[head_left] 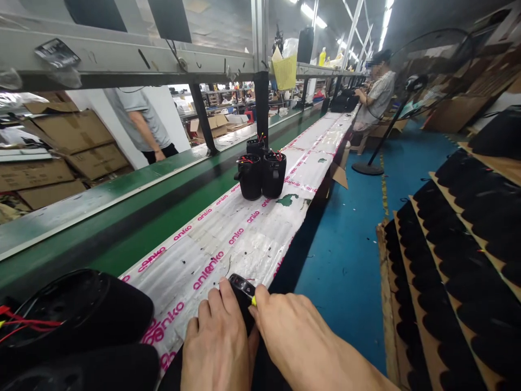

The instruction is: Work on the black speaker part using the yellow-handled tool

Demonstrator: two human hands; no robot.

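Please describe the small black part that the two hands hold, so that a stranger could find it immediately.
Follow the long workbench, covered with plastic sheet printed in pink, to its near end. There the left hand and right hand meet around a small glossy black part. Unlike the tall fabric-covered black cylinders farther along, it is small, shiny and beside a yellow tip.

Left hand (217, 339) near, knuckles up, fingers curled. Right hand (295, 336) just beside, thumb and forefinger pinched.
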